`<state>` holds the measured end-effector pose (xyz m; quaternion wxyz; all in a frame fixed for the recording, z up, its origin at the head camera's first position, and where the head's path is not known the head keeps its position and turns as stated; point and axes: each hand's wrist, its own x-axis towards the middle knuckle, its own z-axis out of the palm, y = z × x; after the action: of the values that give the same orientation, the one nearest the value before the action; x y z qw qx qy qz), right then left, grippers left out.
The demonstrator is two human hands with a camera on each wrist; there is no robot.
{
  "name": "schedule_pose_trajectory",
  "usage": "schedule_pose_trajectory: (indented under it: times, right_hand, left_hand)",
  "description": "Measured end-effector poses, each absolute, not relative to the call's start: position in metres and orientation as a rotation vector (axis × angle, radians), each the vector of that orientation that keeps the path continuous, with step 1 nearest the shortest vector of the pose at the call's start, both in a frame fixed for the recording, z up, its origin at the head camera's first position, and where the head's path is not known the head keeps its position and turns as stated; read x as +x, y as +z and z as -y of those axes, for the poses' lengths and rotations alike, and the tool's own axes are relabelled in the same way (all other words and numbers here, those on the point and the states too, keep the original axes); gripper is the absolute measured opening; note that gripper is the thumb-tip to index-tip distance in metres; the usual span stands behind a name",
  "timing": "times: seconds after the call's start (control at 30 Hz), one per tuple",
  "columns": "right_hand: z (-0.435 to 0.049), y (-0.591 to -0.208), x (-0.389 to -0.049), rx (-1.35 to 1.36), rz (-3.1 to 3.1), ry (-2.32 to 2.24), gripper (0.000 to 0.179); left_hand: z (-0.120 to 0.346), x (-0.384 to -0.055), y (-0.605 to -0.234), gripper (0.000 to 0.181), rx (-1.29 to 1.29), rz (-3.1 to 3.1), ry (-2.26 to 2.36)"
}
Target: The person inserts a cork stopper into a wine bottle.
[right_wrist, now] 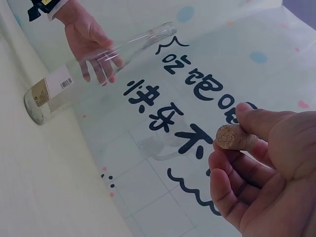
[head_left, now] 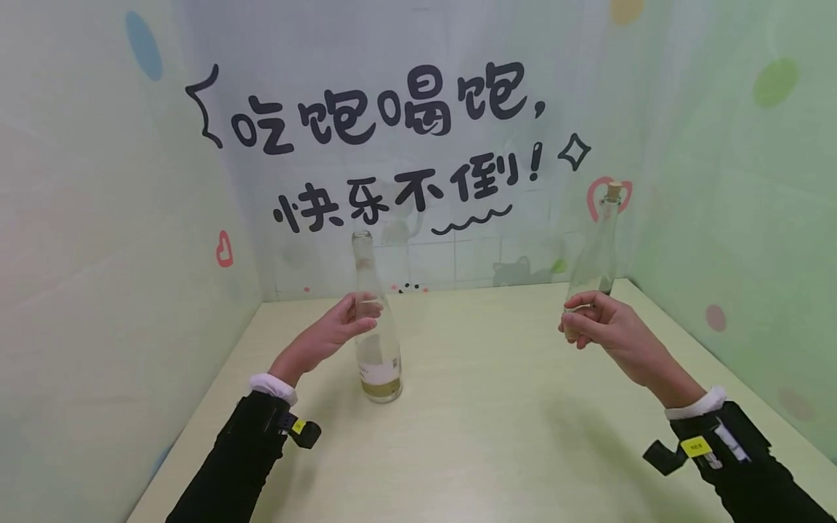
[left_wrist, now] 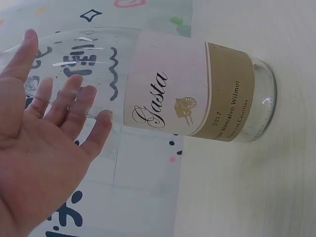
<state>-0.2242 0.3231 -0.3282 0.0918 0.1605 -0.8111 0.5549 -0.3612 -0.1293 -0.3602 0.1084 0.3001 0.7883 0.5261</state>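
Right of labelled bottle [head_left: 381,372], right hand [head_left: 603,325] pinched cork [right_wrist: 228,138], one end free. Beside labelled bottle, left hand [head_left: 330,333] spread loosely, contact unclear. Labelled bottle stood upright on tabletop [head_left: 477,436]; corked bottle [head_left: 596,250] behind, rightward. Steadiness likely wanted fuller left-hand wrap.

Btl [head_left: 382,335] lbl [left_wrist: 191,89]: "Gasta", "2017", "Montalvo Wilmot"; bkgd wall [head_left: 418,156]: "吃饱喝饱,快乐不倒!"

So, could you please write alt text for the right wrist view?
The right hand pinches a cork in the foreground. Beyond, the left hand shows partly through a clear, uncorked wine bottle, with black Chinese lettering behind.
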Motion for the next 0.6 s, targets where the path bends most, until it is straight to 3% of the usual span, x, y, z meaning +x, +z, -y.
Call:
schedule_pose_trajectory:
  times: [0.37,0.6]
  right_hand:
    - [-0.316,-0.317,-0.220,0.502,2.338,1.680,0.030]
    - [-0.307,-0.308,-0.215,0.509,2.291,1.729,0.034]
  left_hand:
    - [0.088,-0.328,-0.360,0.061,1.007,-2.202,1.473]
    - [0.068,-0.311,-0.359,0.059,1.046,-2.126,1.458]
